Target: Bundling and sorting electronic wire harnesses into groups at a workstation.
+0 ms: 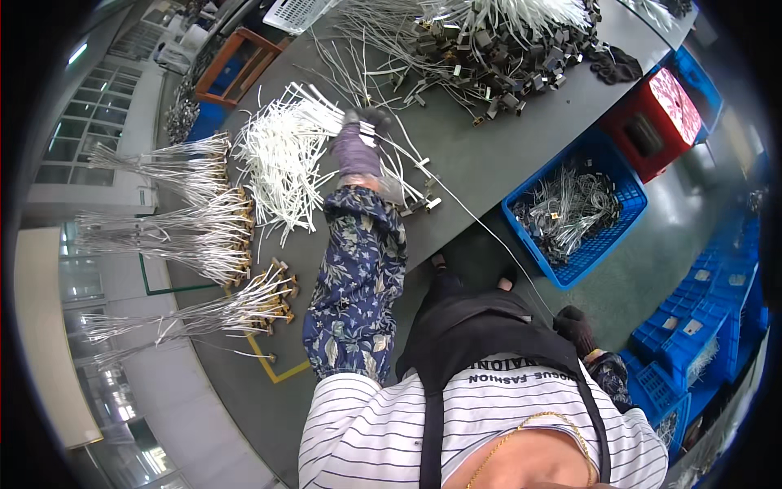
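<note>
My left hand [358,143], in a purple glove below a floral sleeve, reaches over the grey table. Its fingers close around white strands beside a pile of short white tubes [281,159]. Several thin wires with small connectors [419,200] lie just right of it. Low at my right side is my right hand [575,328] in a dark glove, its fingers curled. A long thin white wire [489,231] runs from near the left hand, over the table edge, down to the right hand, which appears to grip its end.
Bundles of wires with brass-coloured ends [220,232] hang over the table's left side. A heap of dark connectors with wires [489,65] covers the far end. To the right stand a blue basket of wired parts [586,253], a red stool [652,122] and stacked blue crates [684,326].
</note>
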The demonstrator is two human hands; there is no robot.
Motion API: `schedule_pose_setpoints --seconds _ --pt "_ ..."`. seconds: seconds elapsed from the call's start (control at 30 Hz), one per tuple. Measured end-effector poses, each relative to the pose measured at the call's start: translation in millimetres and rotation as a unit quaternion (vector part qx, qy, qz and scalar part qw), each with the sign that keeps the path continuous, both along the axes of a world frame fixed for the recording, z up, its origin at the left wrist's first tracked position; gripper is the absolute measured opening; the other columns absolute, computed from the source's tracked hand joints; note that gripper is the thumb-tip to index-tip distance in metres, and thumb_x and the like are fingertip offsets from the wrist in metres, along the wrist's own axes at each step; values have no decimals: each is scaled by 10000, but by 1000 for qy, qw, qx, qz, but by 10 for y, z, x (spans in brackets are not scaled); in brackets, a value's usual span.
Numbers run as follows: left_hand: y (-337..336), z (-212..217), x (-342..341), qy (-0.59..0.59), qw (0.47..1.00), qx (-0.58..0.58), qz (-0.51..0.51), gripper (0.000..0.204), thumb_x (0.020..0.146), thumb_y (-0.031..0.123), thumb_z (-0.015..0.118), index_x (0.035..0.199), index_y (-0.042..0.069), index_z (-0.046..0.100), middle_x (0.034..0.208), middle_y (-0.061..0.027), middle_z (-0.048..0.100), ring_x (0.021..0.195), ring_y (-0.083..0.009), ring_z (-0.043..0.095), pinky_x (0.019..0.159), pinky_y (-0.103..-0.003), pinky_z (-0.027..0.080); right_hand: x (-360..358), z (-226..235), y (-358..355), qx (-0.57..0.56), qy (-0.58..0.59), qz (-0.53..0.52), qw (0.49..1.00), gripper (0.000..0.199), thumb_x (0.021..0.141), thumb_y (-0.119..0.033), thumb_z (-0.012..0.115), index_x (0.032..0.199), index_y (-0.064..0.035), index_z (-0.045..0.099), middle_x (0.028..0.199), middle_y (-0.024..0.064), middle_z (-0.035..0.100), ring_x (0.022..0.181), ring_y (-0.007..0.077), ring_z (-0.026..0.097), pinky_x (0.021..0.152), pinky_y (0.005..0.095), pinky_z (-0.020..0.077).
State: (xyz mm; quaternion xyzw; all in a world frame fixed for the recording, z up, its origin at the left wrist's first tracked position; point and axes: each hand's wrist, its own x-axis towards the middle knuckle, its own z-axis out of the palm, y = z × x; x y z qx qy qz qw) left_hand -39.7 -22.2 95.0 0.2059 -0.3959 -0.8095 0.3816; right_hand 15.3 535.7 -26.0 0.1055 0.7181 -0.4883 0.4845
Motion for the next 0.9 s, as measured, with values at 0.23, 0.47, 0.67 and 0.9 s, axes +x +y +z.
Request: schedule_pose_setpoints --seconds 0.23,0.47,0.67,0.9 --pt "-189 369 26 -6 996 17 92 275 980 299 484 1002 33 552 841 -150 656 744 -291 666 684 -467 599 -64 60 -72 9 6 11 1000 109 773 -145 654 782 -52 599 618 33 552 472 123 494 411 286 370" --pt "-537 17 115 -127 991 -45 11 320 951 324 536 958 8 584 832 -157 667 735 -308 673 727 -457 587 -80 198 -176 31 38 57 997 136 755 -167 674 805 -49 630 658 40 588 544 127 539 481 284 409" --pt "1247 285 127 -205 956 -38 -206 323 908 324 601 902 2 616 792 -125 674 683 -263 678 628 -404 582 -74 226 -391 -66 1 25 997 117 784 -161 639 804 -49 613 641 37 575 538 115 520 488 265 397" --pt "863 -434 446 -186 979 43 -69 271 893 286 616 862 17 618 771 -107 666 649 -230 671 540 -326 557 -324 448 -1097 -49 -37 50 997 150 840 -180 594 920 -53 605 715 14 574 598 95 506 529 245 387"
